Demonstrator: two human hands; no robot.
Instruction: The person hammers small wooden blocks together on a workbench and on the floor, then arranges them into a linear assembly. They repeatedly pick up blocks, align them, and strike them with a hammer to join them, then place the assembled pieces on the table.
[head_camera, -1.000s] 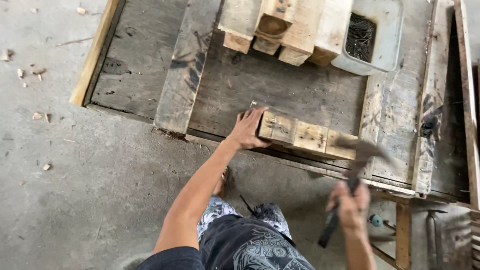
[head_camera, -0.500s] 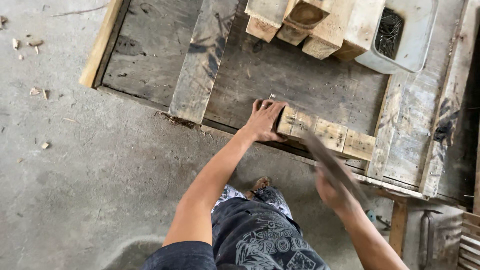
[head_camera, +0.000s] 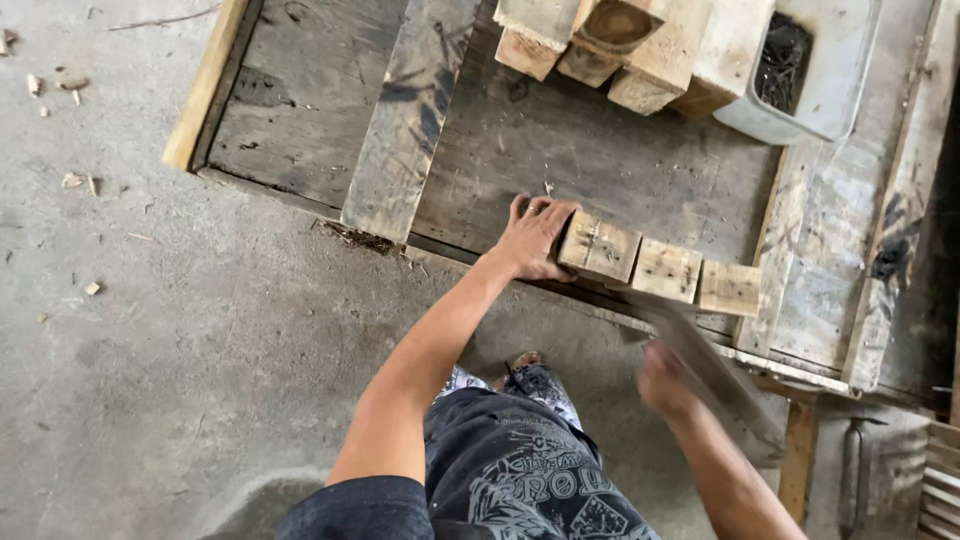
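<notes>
- No labels, signs or screens are visible.
- One container noted: a pale grey plastic tub (head_camera: 835, 70), roughly rectangular with rounded corners, open-topped, at the upper right of the wooden work surface (head_camera: 610, 165), just beside stacked wooden blocks (head_camera: 640, 45). It holds a dark mass of small metal pieces, too small to identify.
</notes>
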